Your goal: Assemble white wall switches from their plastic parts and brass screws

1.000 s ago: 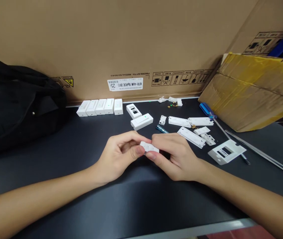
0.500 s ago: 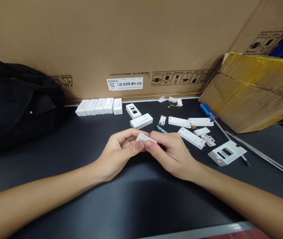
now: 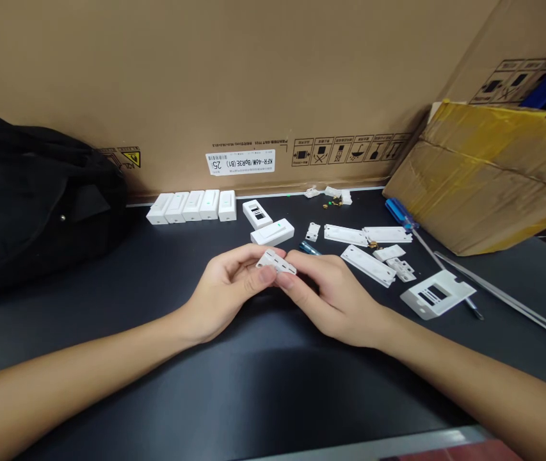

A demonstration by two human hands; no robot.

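Between the fingertips of both hands is a small white plastic part (image 3: 276, 261) with dark slots along its upper face. My left hand (image 3: 227, 288) pinches its left end, thumb on the near side. My right hand (image 3: 333, 294) grips the right end the same way; the part's underside is hidden by the fingers. Just beyond the hands lies a white switch (image 3: 273, 232) with a long rocker and a green mark. Behind it sits a white switch housing (image 3: 257, 214) with a dark opening. A dark screwdriver tip or rod (image 3: 310, 248) shows past my right hand.
Several white switches (image 3: 193, 205) stand in a row at the back. White plates (image 3: 369, 265), small parts and a larger housing (image 3: 438, 294) lie to the right, near a blue-handled screwdriver (image 3: 400, 213) and cable ties (image 3: 507, 298). A black bag (image 3: 37, 205) and cardboard boxes (image 3: 488, 179) border the table.
The white part has turned in my fingers, so its slotted face now shows upward. Both hands have shifted very slightly; the things on the table lie as before.
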